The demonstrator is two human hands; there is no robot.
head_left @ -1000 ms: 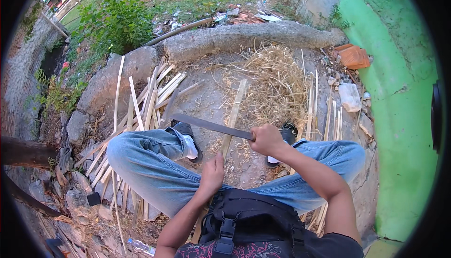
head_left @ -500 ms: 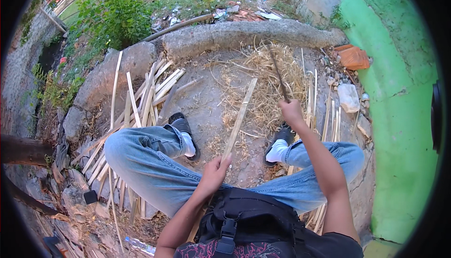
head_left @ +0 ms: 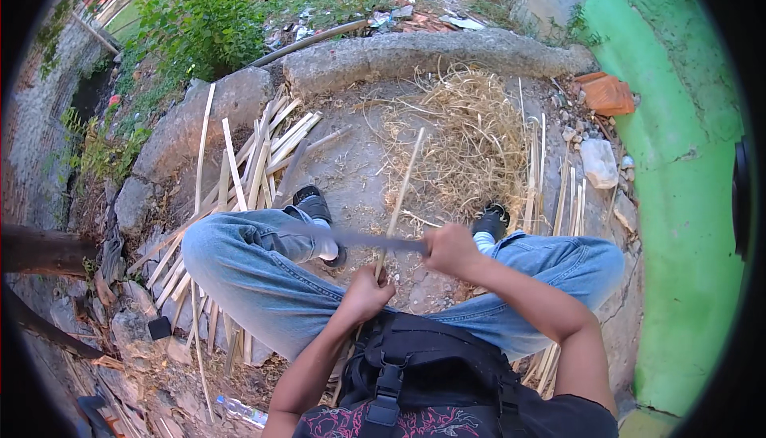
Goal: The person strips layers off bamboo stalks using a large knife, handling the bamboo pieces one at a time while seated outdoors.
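Observation:
My left hand (head_left: 367, 294) is closed around the lower part of a narrow bamboo strip (head_left: 404, 187), which points up and away between my feet. In my right hand (head_left: 455, 251) is the handle of a long-bladed knife (head_left: 351, 237). Its blade, smeared by motion, lies crosswise to the left, just above my left hand and across the line of the strip. Whether the edge touches the strip, I cannot tell. Curly shavings (head_left: 471, 135) form a heap beyond my right foot.
Many split strips (head_left: 259, 159) lie piled by my left leg; more strips (head_left: 573, 203) lie at the right. A low concrete kerb (head_left: 431, 53) curves across the far side. A green wall (head_left: 670, 199) bounds the right, near an orange plastic bag (head_left: 604, 93).
The knife has swung from pointing away on the right to lying crosswise, as my right hand came down and left. The strip has turned to show a narrower side.

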